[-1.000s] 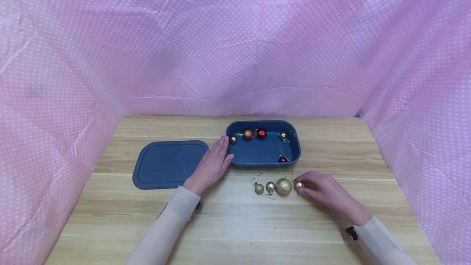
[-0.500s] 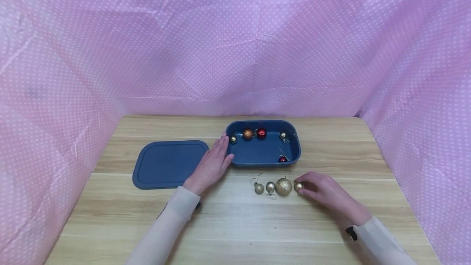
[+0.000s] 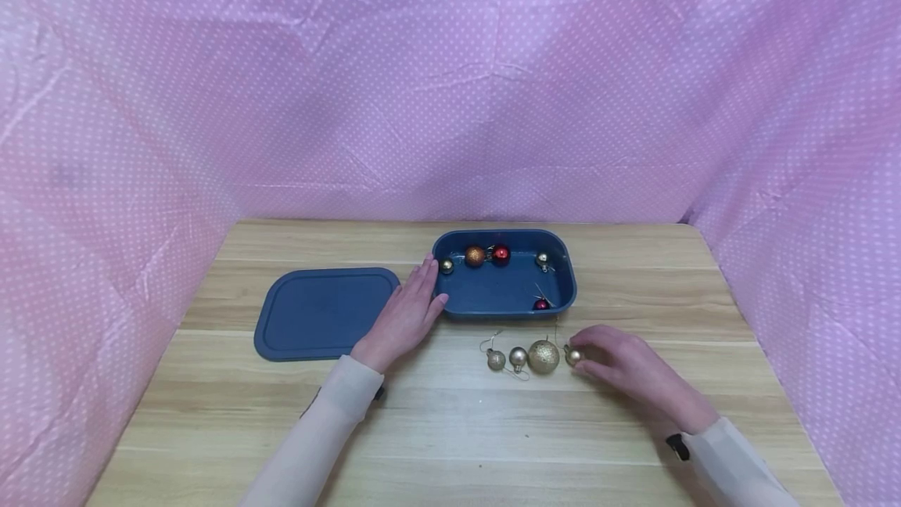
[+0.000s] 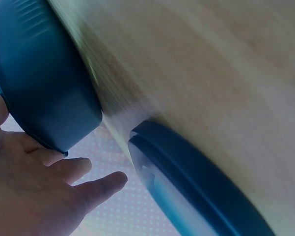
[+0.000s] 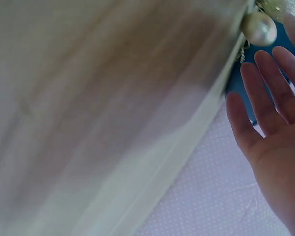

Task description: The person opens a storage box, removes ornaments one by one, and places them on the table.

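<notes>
Now, left hand (image 3: 399, 321): unclenched, its straight fingers laid against the left side of the blue box (image 3: 496, 288).
Right hand (image 3: 626, 366): loosely extended, fingertips set right at the small gold bauble (image 3: 574, 356); whether it is touched cannot be told.
Gold row: beside that bauble on the bench (image 3: 647, 268), the large gold bauble (image 3: 543, 357) and two smaller ones (image 3: 518, 358) are lined up.
Box contents: five baubles (image 3: 475, 257) are held.
Blue lid (image 3: 320, 311): laid left of the box.
</notes>
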`<act>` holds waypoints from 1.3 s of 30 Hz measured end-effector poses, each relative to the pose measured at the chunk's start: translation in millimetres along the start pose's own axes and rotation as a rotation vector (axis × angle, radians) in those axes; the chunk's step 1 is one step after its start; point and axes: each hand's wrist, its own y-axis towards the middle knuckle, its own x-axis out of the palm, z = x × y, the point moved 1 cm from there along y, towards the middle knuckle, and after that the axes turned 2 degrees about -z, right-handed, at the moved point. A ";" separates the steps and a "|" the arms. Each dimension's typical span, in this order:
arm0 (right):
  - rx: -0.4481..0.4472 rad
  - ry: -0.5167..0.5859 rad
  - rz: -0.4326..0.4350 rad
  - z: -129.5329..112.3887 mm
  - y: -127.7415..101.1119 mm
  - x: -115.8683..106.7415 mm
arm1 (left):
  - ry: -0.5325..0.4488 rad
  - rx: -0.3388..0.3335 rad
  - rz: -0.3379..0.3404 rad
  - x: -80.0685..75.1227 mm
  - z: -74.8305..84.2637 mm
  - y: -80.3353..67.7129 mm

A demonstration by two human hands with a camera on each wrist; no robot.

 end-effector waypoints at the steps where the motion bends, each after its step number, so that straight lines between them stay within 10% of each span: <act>1: 0.000 -0.002 0.009 -0.5 -0.1 -1.5 | 0.001 0.000 0.000 0.2 0.0 0.2; 18: -0.049 0.018 0.350 -2.8 24.5 -15.3 | 0.002 -0.004 -0.013 1.1 0.4 3.0; 39: 0.118 0.082 0.275 16.8 49.0 -14.8 | 0.035 -0.014 -0.016 -1.0 -0.1 1.9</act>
